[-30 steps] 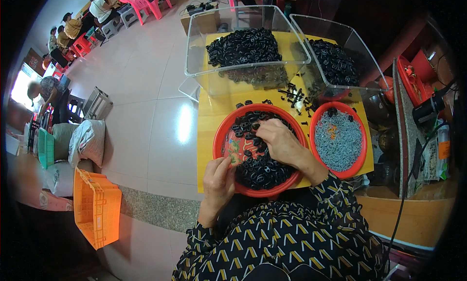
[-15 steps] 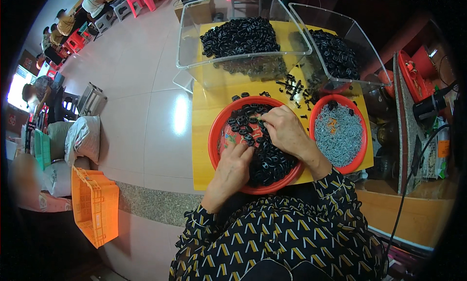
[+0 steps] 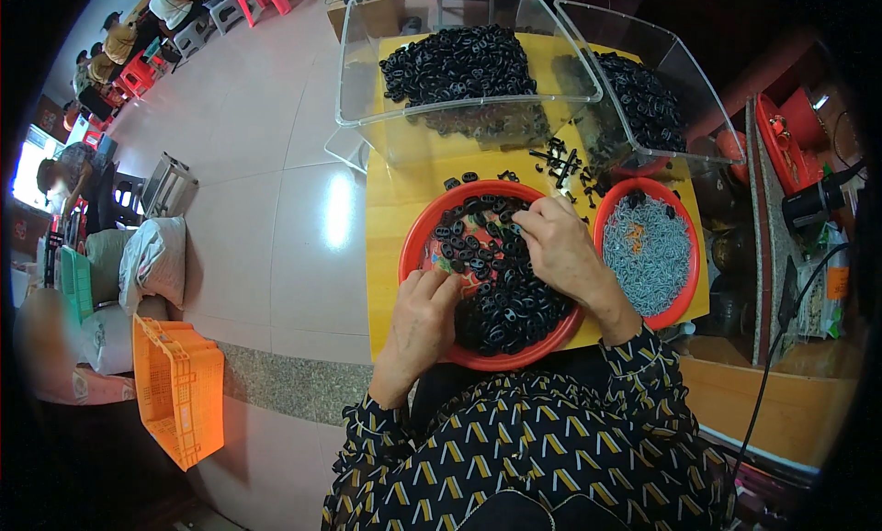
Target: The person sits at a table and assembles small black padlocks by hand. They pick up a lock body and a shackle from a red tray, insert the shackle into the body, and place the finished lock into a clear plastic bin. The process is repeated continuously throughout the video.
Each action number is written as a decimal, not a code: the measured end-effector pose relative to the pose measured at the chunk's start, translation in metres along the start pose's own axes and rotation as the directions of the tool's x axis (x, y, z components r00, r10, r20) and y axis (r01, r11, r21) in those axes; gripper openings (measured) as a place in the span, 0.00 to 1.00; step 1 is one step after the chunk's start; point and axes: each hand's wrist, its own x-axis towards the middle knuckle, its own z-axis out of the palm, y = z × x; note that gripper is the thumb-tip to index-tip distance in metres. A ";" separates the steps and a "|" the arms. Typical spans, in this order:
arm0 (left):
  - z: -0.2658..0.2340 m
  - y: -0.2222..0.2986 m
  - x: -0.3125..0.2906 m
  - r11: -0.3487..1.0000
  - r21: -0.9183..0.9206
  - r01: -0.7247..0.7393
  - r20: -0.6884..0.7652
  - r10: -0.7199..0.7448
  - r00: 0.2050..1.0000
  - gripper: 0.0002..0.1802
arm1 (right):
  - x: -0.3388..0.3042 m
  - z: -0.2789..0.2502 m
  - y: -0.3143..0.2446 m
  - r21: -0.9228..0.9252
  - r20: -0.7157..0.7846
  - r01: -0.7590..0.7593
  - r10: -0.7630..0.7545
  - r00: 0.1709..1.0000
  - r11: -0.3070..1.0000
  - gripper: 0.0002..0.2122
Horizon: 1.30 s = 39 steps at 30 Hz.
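A red round basin (image 3: 413,226) holds many small black oval plastic parts (image 3: 508,310), each with holes through it. My left hand (image 3: 418,324) is over the basin's left side, its fingers bent and pressed together. A black part lies right by its fingertips, but I cannot tell whether it is gripped. Over the basin's right side, my right hand (image 3: 565,255) has thumb and forefinger pinched together. Whatever lies between those fingertips is too small or hidden to make out. To the right, a smaller red basin (image 3: 695,265) is filled with silvery screws (image 3: 646,272).
Two clear plastic bins (image 3: 469,104) (image 3: 694,154) with heaps of black parts stand at the back of the yellow board (image 3: 386,196). Loose black pieces (image 3: 560,163) lie before them. An orange crate (image 3: 197,393) is on the floor at left. A black cable (image 3: 776,347) hangs at right.
My left hand has drawn back toward the basin's left front rim. My right hand has shifted slightly right. The whole view has moved a little.
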 end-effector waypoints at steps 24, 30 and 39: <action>-0.030 -0.022 -0.022 0.962 0.096 0.255 -0.280 -0.220 0.935 0.15 | 0.008 0.028 -0.014 -0.091 0.232 0.009 0.012 0.973 0.996 0.09; -0.022 -0.013 -0.018 0.973 0.153 0.170 -0.219 -0.134 0.966 0.07 | -0.003 0.002 -0.027 0.111 0.055 0.015 -0.021 0.998 0.994 0.06; -0.007 -0.008 0.026 0.897 0.424 0.123 -0.027 -0.124 0.992 0.07 | -0.037 -0.017 -0.033 0.332 0.109 -0.015 -0.023 0.994 0.943 0.07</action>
